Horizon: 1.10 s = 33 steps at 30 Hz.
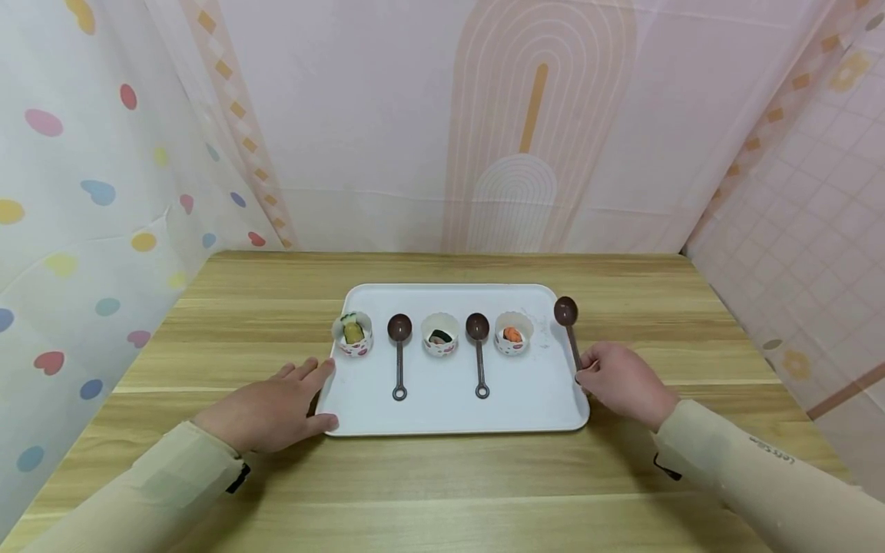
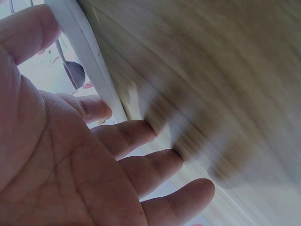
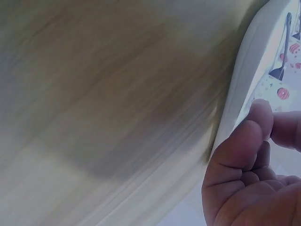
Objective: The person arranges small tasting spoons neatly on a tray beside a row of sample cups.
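My right hand (image 1: 625, 380) pinches the handle end of a brown measuring spoon (image 1: 566, 311) over the right edge of a white tray (image 1: 442, 418). In the right wrist view, the thumb and fingertips (image 3: 259, 125) meet and hide the grip. My left hand (image 1: 276, 403) touches the tray's left edge with spread, nearly straight fingers. Another brown spoon (image 1: 399, 328) lies on the tray between the left and middle cups. A third spoon (image 1: 478, 327) lies between the middle and right cups, its ringed handle pointing towards me.
Three small patterned paper cups stand in a row on the tray. The left cup (image 1: 355, 349) holds a yellow-green piece, the middle cup (image 1: 441, 350) a dark-and-white piece, the right cup (image 1: 512, 349) an orange-topped piece. Patterned curtains (image 1: 373, 153) surround the wooden table (image 1: 442, 491).
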Motion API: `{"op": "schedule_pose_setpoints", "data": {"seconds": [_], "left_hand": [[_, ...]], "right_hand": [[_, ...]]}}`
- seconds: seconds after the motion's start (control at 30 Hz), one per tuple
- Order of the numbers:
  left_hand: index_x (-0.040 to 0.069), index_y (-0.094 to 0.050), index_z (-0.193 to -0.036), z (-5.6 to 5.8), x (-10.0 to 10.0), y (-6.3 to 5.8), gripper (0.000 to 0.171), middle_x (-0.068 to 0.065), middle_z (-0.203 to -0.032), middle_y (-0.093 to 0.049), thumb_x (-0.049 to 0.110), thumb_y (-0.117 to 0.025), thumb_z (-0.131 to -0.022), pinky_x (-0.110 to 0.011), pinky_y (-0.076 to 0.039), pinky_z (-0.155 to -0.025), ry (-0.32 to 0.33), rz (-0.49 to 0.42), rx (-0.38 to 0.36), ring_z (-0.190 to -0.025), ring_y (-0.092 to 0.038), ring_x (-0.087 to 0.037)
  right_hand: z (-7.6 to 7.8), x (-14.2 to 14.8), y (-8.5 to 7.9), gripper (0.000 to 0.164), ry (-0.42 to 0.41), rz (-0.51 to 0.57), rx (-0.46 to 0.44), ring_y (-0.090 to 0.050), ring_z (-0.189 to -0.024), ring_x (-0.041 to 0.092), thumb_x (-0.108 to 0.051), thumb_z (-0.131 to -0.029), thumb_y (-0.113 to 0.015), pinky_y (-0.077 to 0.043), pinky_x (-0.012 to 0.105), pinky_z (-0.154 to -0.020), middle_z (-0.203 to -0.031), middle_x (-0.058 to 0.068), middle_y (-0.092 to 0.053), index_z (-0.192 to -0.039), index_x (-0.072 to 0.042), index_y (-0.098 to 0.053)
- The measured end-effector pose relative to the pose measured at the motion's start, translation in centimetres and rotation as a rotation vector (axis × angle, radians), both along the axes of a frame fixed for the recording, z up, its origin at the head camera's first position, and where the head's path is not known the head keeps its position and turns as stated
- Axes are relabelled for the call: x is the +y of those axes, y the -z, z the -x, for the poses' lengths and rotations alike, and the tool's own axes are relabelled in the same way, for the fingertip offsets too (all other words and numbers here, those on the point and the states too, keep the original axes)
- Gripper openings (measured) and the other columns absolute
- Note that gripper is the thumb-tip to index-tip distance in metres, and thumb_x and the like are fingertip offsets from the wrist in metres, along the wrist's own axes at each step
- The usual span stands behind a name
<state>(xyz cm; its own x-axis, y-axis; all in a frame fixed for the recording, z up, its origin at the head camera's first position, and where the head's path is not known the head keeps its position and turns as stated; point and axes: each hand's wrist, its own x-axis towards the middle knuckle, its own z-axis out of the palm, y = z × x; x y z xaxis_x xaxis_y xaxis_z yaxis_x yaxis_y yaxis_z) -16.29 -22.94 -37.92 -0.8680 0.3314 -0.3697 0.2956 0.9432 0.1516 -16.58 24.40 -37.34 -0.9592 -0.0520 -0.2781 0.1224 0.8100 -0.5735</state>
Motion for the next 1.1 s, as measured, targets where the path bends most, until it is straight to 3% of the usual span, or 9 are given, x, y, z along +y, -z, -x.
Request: {"op": "schedule_pose_setpoints", "data": {"seconds": [0.5, 1.1], "left_hand": [[0.0, -0.031, -0.163, -0.1, 0.1, -0.2, 0.099, -0.035, -0.164, -0.034, 0.065, -0.064, -0.097, -0.07, -0.043, -0.111, 0.015, 0.008, 0.014, -0.147, -0.035, -0.062], [0.0, -0.031, -0.163, -0.1, 0.0, -0.2, 0.099, -0.035, -0.164, -0.034, 0.066, -0.063, -0.097, -0.07, -0.043, -0.111, 0.018, 0.002, 0.016, -0.148, -0.035, -0.062]], "right_hand": [[-0.5, -1.7, 0.2, 0.007, -0.003, 0.075, -0.033, -0.052, -0.062, 0.016, -0.007, -0.097, -0.067, -0.046, 0.03, -0.055, -0.079, 0.007, -0.065, -0.095, 0.0, -0.066], [-0.2, -2.1, 0.9, 0.008, -0.025, 0.017, -0.032, -0.058, -0.071, 0.019, -0.009, -0.097, -0.066, -0.049, 0.03, -0.057, -0.083, 0.008, -0.065, -0.093, -0.002, -0.066]]}}
